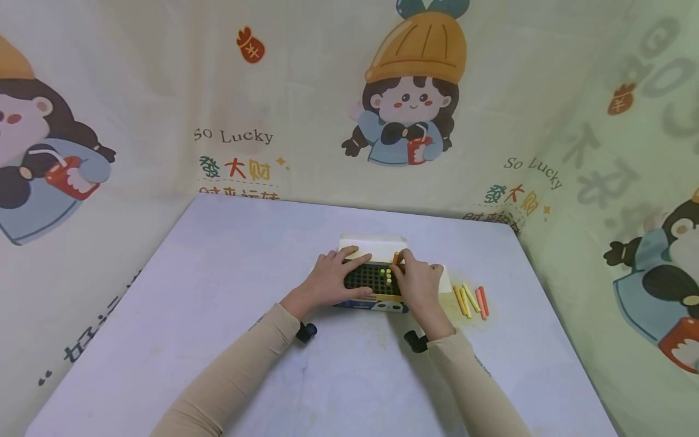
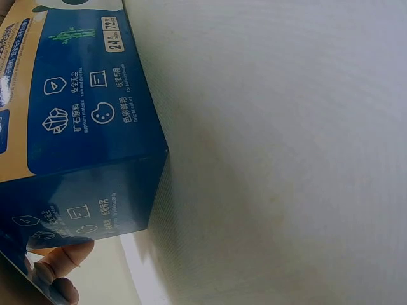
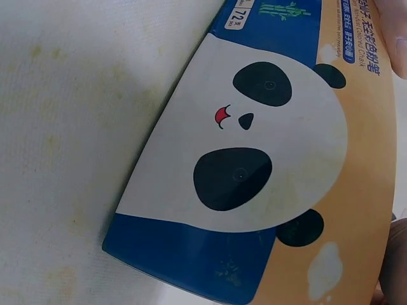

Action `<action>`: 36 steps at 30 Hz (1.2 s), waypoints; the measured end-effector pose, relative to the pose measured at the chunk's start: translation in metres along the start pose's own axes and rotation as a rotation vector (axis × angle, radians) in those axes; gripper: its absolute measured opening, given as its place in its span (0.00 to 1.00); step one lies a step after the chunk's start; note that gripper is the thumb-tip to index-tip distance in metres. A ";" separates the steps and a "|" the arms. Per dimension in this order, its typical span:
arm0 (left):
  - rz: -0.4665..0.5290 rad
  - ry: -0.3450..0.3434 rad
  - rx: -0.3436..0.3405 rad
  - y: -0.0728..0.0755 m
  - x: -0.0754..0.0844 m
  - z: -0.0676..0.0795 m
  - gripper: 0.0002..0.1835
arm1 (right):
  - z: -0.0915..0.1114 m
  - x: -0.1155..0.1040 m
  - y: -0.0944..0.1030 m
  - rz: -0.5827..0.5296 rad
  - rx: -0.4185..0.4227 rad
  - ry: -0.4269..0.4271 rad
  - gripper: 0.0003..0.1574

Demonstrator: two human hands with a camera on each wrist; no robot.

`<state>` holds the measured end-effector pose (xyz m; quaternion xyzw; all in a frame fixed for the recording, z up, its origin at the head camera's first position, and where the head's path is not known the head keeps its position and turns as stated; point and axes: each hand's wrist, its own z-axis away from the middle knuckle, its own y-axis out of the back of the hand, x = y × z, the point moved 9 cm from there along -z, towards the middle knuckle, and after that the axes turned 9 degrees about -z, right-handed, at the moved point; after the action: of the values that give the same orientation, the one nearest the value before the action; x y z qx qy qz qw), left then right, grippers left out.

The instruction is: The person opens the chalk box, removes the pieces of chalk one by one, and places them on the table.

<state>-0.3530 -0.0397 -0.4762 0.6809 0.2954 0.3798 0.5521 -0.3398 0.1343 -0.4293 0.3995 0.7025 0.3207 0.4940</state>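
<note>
A blue-and-tan chalk box (image 1: 367,305) with a panda face stands on the table, its top opened up. Inside, a black holder (image 1: 360,276) full of round holes carries a few yellow-green chalk sticks (image 1: 388,281) toward its right end. My left hand (image 1: 327,279) holds the box at its left end, thumb along the front edge and fingers spread over the back. Its fingertips (image 2: 75,254) show by the box's side panel in the left wrist view. Over the back right of the holder, my right hand (image 1: 420,285) pinches an orange chalk stick (image 1: 395,257) between thumb and forefinger.
Right of the box, loose chalk sticks lie on the white table (image 1: 218,261): orange-yellow sticks (image 1: 462,301), a yellow one (image 1: 471,297) and red-pink ones (image 1: 483,302). The white lid flap (image 1: 377,244) stands up behind the holder. A printed cloth (image 1: 311,91) surrounds the table.
</note>
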 end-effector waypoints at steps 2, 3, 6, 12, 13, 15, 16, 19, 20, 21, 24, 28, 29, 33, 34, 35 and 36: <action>0.002 -0.002 0.005 0.000 0.000 0.000 0.46 | 0.000 -0.001 0.000 0.003 0.000 0.005 0.12; 0.003 -0.002 0.004 0.000 0.000 0.000 0.46 | 0.000 -0.001 0.000 0.007 -0.002 0.005 0.12; 0.007 -0.004 0.008 0.001 0.001 0.001 0.46 | 0.000 -0.001 0.001 0.016 -0.008 0.005 0.12; -0.002 -0.003 0.011 0.001 0.001 0.000 0.45 | 0.000 -0.003 0.001 0.048 -0.029 0.000 0.13; -0.002 -0.004 0.011 0.001 0.001 0.000 0.45 | 0.000 -0.003 0.001 0.052 -0.033 -0.002 0.13; 0.002 -0.005 0.008 0.001 0.001 0.000 0.45 | 0.000 -0.002 0.001 0.056 -0.041 -0.010 0.14; 0.004 -0.005 0.004 0.001 0.002 0.000 0.46 | 0.000 -0.003 0.001 0.056 -0.042 -0.014 0.14; 0.009 -0.002 -0.005 0.001 0.001 0.000 0.46 | 0.000 -0.002 0.001 0.037 -0.047 -0.025 0.15; 0.010 -0.002 -0.006 0.001 0.001 0.000 0.46 | 0.000 -0.002 0.001 0.026 -0.047 -0.027 0.15; 0.010 -0.002 -0.004 0.001 0.001 0.000 0.46 | -0.001 -0.001 0.001 0.014 -0.046 -0.031 0.16; 0.010 -0.002 0.004 0.001 0.001 0.001 0.46 | -0.002 0.000 0.001 -0.012 -0.040 -0.038 0.17; 0.005 -0.006 0.006 0.001 0.001 0.001 0.46 | -0.002 0.002 -0.001 -0.005 -0.036 -0.046 0.18; 0.005 -0.006 0.004 0.001 0.001 0.001 0.46 | -0.002 0.002 -0.001 -0.003 -0.036 -0.047 0.18; 0.005 -0.010 0.002 0.002 0.002 0.001 0.46 | -0.001 0.002 -0.002 -0.006 -0.027 -0.044 0.16; 0.004 -0.011 0.003 0.002 0.002 0.001 0.46 | -0.001 0.002 -0.002 -0.010 -0.024 -0.038 0.15; 0.006 -0.010 0.005 0.003 0.002 0.001 0.46 | -0.001 0.001 -0.001 -0.015 -0.020 -0.032 0.14; 0.005 -0.010 0.005 0.003 0.002 0.001 0.46 | -0.001 0.001 -0.001 -0.016 -0.017 -0.026 0.14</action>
<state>-0.3513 -0.0398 -0.4727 0.6852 0.2916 0.3770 0.5508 -0.3412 0.1343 -0.4303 0.3937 0.6965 0.3176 0.5089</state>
